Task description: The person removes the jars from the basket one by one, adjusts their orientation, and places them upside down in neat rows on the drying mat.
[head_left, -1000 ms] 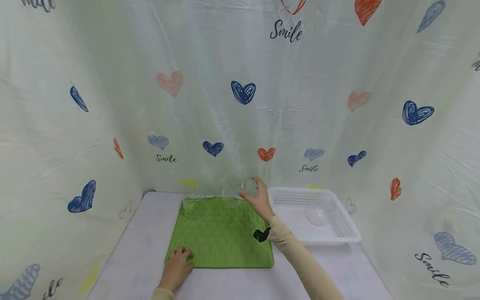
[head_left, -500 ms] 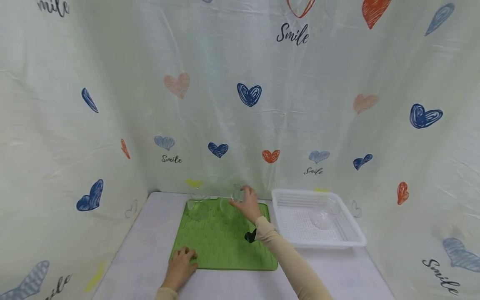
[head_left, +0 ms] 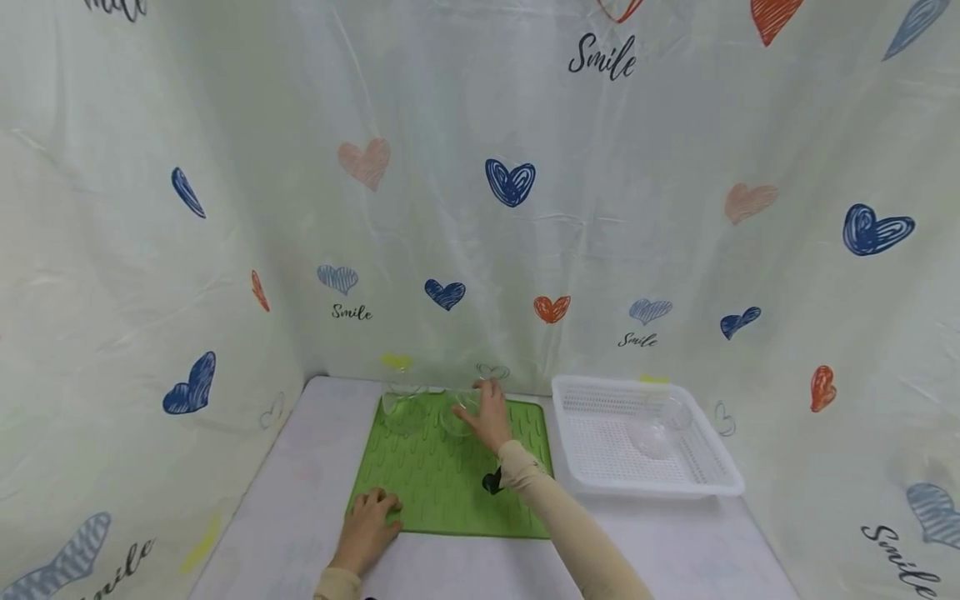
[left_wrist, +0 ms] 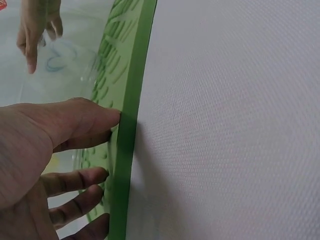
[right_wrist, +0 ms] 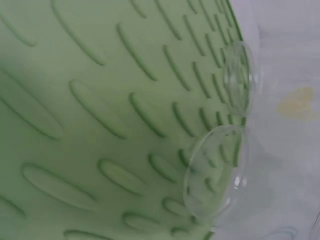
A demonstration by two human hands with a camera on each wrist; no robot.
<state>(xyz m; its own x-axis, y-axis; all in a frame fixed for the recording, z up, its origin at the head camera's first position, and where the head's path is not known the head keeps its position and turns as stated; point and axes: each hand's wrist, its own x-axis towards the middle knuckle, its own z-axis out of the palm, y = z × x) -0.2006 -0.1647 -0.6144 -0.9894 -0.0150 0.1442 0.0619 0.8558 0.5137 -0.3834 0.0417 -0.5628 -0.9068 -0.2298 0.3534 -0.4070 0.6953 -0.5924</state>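
Observation:
At the back of a green ridged mat (head_left: 442,492), my right hand (head_left: 492,425) holds a clear footed glass (head_left: 454,422), rim down, with thumb and fingers spread round its upper end. Its exact contact is hard to see through the transparent material. To the left stands another clear glass (head_left: 403,414), also upside down. In the right wrist view I see two clear rims at the mat's far edge, but no hand. My left hand (head_left: 367,531) rests on the mat's front left edge; the left wrist view shows its thumb (left_wrist: 100,117) and bent fingertips touching the mat.
A white perforated basket (head_left: 588,487) stands right of the mat, with clear glassware (head_left: 652,437) inside. Behind the white table (head_left: 281,500) hangs a pale curtain (head_left: 420,208) printed with hearts. More curtain closes off both sides.
My right hand has moved left from near the basket and lowered the clear glass toward the mat's back. My left hand stays at the mat's edge. The head view has shifted slightly.

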